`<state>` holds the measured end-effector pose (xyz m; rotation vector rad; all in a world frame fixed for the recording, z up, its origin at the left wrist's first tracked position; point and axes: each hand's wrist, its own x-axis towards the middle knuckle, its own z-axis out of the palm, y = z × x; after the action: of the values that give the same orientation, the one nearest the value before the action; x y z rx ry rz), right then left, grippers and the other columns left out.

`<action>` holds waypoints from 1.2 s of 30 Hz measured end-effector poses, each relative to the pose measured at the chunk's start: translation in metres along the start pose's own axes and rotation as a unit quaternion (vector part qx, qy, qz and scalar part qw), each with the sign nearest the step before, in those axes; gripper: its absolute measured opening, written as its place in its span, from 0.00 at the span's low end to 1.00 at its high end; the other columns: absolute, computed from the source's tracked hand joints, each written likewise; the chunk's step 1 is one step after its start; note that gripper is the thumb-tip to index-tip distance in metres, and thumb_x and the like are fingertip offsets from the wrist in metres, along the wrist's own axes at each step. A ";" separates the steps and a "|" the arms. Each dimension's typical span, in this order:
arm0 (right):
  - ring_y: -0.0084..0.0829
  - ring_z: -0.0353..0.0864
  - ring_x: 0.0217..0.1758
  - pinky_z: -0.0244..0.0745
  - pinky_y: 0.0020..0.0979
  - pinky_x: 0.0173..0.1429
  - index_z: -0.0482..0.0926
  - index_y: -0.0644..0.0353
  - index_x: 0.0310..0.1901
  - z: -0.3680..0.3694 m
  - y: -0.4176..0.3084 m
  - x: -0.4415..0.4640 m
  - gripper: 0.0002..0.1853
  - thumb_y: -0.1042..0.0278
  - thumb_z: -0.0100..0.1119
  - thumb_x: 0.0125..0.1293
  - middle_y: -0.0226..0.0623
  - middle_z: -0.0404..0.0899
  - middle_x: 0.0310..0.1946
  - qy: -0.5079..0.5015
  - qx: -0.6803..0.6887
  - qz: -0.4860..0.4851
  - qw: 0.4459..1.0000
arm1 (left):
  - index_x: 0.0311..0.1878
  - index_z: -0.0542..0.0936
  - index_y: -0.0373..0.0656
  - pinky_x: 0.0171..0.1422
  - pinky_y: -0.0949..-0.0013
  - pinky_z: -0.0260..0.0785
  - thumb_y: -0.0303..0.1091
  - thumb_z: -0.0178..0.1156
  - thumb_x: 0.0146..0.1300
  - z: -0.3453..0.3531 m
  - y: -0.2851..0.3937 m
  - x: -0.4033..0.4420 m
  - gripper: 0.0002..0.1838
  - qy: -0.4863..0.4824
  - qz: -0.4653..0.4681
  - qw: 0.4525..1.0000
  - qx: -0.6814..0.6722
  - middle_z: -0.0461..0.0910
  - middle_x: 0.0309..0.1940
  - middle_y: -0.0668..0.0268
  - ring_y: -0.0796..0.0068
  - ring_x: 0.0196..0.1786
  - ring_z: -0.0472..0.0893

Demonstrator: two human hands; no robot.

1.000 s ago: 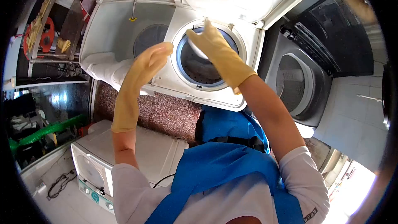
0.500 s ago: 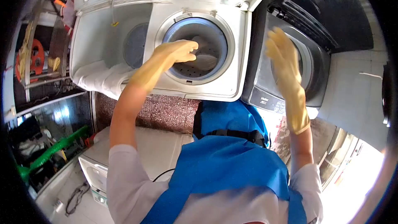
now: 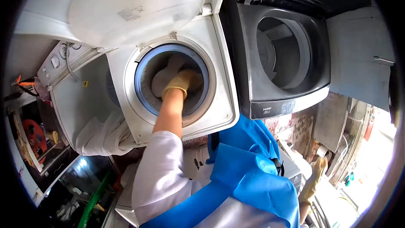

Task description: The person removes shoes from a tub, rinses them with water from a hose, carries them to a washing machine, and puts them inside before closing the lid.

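Gloved in yellow, my left hand (image 3: 185, 80) reaches down inside the round blue-rimmed drum (image 3: 143, 61) of the white washer. Pale cloth (image 3: 163, 80) lies in the drum right beside it. My fingers are deep in shadow, so their grip is hidden. Out at the lower right, my right hand (image 3: 319, 168), also in a yellow glove, is held away from the washers near a white pipe end (image 3: 322, 151); its fingers are too small and blurred to read. White cloth (image 3: 103, 137) hangs over the front edge of the washer's left tub (image 3: 82, 105).
A dark grey washer (image 3: 247, 76) with an open top stands at the right. The white washer's raised lid (image 3: 135, 8) fills the upper left. A hose (image 3: 69, 65) hangs over the left tub. Shelving with a red reel (image 3: 34, 137) stands at far left.
My left hand has gone from above the drum down into it. My right hand has swung from over the grey washer to the lower right. The view has turned and come closer to the drum.
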<state>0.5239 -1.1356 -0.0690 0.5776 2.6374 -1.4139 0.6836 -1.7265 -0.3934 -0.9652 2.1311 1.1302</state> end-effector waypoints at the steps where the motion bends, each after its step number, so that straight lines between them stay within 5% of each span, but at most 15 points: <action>1: 0.37 0.76 0.68 0.70 0.35 0.74 0.64 0.59 0.77 -0.008 0.012 -0.011 0.38 0.45 0.63 0.75 0.41 0.73 0.70 0.005 -0.004 0.028 1.000 | 0.73 0.75 0.46 0.78 0.52 0.65 0.54 0.60 0.69 -0.005 -0.013 0.000 0.33 -0.013 0.013 1.000 -0.006 0.77 0.68 0.45 0.46 0.73 0.74; 6: 0.35 0.75 0.67 0.69 0.34 0.73 0.65 0.58 0.76 -0.035 0.048 -0.056 0.36 0.47 0.64 0.75 0.39 0.73 0.69 0.009 -0.007 0.122 0.992 | 0.75 0.71 0.48 0.78 0.50 0.64 0.55 0.65 0.63 -0.013 -0.085 0.031 0.40 -0.016 -0.003 1.000 0.005 0.76 0.68 0.43 0.44 0.74 0.73; 10: 0.34 0.75 0.66 0.69 0.34 0.73 0.67 0.58 0.75 -0.042 0.061 -0.070 0.35 0.48 0.64 0.75 0.36 0.73 0.68 0.002 -0.006 0.155 0.988 | 0.78 0.67 0.49 0.79 0.49 0.63 0.56 0.70 0.58 -0.003 -0.081 0.055 0.46 0.023 -0.065 0.994 0.088 0.74 0.69 0.41 0.42 0.74 0.72; 17: 0.31 0.75 0.65 0.69 0.33 0.71 0.69 0.57 0.74 -0.054 0.071 -0.076 0.33 0.50 0.65 0.75 0.33 0.74 0.67 -0.016 -0.002 0.180 0.984 | 0.81 0.61 0.51 0.80 0.46 0.62 0.58 0.77 0.50 -0.013 -0.107 0.031 0.57 0.086 -0.035 0.995 0.045 0.72 0.70 0.38 0.39 0.75 0.70; 20: 0.30 0.75 0.64 0.68 0.33 0.71 0.70 0.56 0.73 -0.055 0.076 -0.074 0.32 0.50 0.65 0.75 0.31 0.74 0.66 -0.022 0.005 0.182 0.983 | 0.83 0.58 0.52 0.81 0.45 0.61 0.59 0.81 0.46 0.001 -0.113 0.024 0.63 0.109 -0.124 0.979 0.120 0.71 0.70 0.37 0.37 0.75 0.69; 22: 0.30 0.75 0.63 0.68 0.32 0.70 0.70 0.56 0.73 -0.056 0.079 -0.073 0.31 0.51 0.66 0.75 0.30 0.74 0.65 -0.020 0.011 0.179 0.984 | 0.86 0.45 0.59 0.79 0.41 0.62 0.61 0.85 0.37 0.009 -0.088 0.006 0.76 0.084 -0.258 0.938 0.215 0.63 0.78 0.46 0.41 0.79 0.65; 23: 0.29 0.75 0.63 0.68 0.32 0.70 0.70 0.56 0.73 -0.057 0.081 -0.073 0.31 0.51 0.66 0.75 0.30 0.74 0.65 -0.020 0.015 0.178 0.984 | 0.86 0.40 0.68 0.81 0.41 0.59 0.60 0.86 0.36 0.005 -0.081 -0.004 0.78 0.080 -0.249 0.947 0.188 0.56 0.82 0.50 0.44 0.83 0.58; 28: 0.26 0.74 0.59 0.68 0.30 0.68 0.73 0.54 0.70 -0.067 0.091 -0.060 0.28 0.52 0.66 0.75 0.25 0.73 0.63 -0.066 0.013 0.183 0.981 | 0.85 0.44 0.68 0.87 0.43 0.45 0.56 0.86 0.36 -0.029 -0.070 0.002 0.76 -0.009 -0.236 0.966 0.107 0.56 0.82 0.50 0.45 0.86 0.47; 31: 0.24 0.73 0.54 0.69 0.28 0.66 0.75 0.54 0.69 -0.066 0.092 -0.043 0.26 0.52 0.65 0.75 0.24 0.72 0.62 -0.111 -0.034 0.204 0.972 | 0.85 0.51 0.62 0.88 0.42 0.42 0.54 0.85 0.40 -0.028 -0.065 0.004 0.70 0.037 -0.119 0.926 0.357 0.55 0.83 0.53 0.46 0.86 0.48; 36: 0.24 0.72 0.56 0.70 0.32 0.67 0.73 0.54 0.71 -0.036 0.072 -0.027 0.30 0.47 0.64 0.75 0.25 0.71 0.64 -0.143 -0.059 0.137 0.978 | 0.83 0.57 0.55 0.85 0.47 0.53 0.49 0.80 0.50 -0.018 -0.089 0.026 0.58 0.072 -0.076 0.950 0.294 0.59 0.82 0.54 0.48 0.84 0.57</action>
<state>0.5787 -1.0782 -0.0979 0.6400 2.2956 -1.1543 0.7365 -1.7855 -0.4453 -0.9172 2.2594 0.3120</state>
